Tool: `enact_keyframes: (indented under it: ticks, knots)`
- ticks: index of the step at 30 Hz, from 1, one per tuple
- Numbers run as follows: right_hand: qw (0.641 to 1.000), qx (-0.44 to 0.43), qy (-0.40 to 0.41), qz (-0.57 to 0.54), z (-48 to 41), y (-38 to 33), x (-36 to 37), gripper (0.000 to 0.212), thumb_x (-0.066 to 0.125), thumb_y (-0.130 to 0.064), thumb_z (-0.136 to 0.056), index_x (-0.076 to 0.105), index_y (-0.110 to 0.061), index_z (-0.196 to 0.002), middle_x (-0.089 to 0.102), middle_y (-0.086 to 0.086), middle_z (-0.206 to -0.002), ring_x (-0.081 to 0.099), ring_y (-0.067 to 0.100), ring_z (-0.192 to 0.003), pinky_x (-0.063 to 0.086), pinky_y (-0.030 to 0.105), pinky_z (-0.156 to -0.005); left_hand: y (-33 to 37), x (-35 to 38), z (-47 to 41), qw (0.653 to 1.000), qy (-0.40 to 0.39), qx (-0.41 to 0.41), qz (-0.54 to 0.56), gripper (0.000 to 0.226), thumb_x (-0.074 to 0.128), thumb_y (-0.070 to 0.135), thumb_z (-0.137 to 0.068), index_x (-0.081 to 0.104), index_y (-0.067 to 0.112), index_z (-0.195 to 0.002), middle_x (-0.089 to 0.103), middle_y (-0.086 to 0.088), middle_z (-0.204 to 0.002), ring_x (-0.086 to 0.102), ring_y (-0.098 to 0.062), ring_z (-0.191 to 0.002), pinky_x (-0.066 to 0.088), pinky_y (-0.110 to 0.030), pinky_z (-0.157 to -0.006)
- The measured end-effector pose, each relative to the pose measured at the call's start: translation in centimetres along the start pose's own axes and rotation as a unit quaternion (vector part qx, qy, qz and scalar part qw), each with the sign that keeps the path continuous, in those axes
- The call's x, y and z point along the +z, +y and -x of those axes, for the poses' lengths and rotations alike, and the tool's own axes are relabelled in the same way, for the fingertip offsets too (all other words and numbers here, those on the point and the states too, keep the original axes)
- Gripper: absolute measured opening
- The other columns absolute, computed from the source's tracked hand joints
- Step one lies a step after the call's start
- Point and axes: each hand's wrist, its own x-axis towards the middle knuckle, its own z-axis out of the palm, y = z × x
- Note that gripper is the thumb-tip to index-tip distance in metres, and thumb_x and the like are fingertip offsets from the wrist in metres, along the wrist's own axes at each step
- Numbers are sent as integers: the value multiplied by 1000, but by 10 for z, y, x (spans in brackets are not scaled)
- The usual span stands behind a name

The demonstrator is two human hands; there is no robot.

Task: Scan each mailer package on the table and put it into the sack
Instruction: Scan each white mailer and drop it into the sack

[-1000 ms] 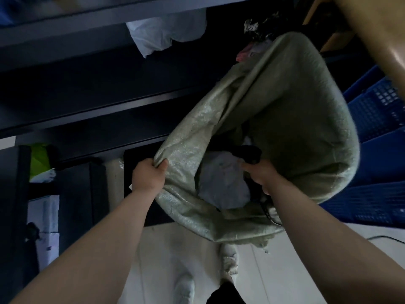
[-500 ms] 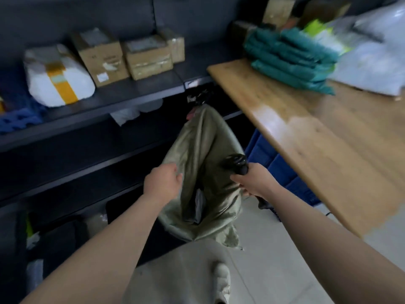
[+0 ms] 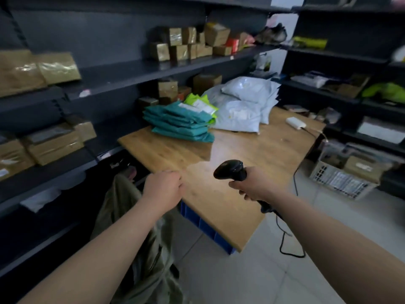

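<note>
The right hand (image 3: 252, 185) grips the handle of a black scanner (image 3: 230, 170) above the wooden table (image 3: 221, 207), its cable (image 3: 283, 238) hanging to the floor. The left hand (image 3: 163, 187) hovers over the table's near left edge with its fingers curled under; whether they hold anything cannot be told. The green sack (image 3: 122, 207) sags below that arm, beside the table. At the table's far end lie a stack of teal mailers (image 3: 182, 122), yellow-green mailers (image 3: 202, 104) and pale grey mailers (image 3: 241, 115).
</note>
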Motion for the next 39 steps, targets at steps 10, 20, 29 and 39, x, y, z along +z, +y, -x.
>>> enact_keyframes:
  ticks: [10,20,29,39]
  knots:
    - [1000,-6,27,-10,-97,83,-186,26,65,-26,-88,63,-8,-107,66,7,-79,58,15,-55,47,25,-51,168,-2,-159,999,33,-8,-21,35,45,45,-93,62,24,-115,62,0,-116,57,-24,-107,44,-34,-85]
    - [998,-40,54,-12,-247,115,-283,19,65,-27,-90,61,-15,-104,69,9,-84,60,15,-56,48,27,-52,221,35,-315,999,32,-20,-7,31,48,42,-92,64,20,-107,64,-1,-110,58,-25,-103,44,-35,-79]
    - [996,-73,54,9,-406,98,-335,20,61,-27,-88,64,-8,-94,72,9,-83,62,17,-57,51,31,-59,225,80,-459,994,-12,-96,59,33,49,43,-92,63,17,-108,65,-3,-106,61,-25,-100,51,-36,-79]
    - [992,-123,-22,32,-583,85,-328,28,64,-29,-88,61,-5,-102,65,9,-82,67,24,-68,54,36,-70,224,152,-560,972,-78,-213,59,37,46,37,-95,57,13,-121,63,-7,-120,58,-28,-111,47,-35,-85]
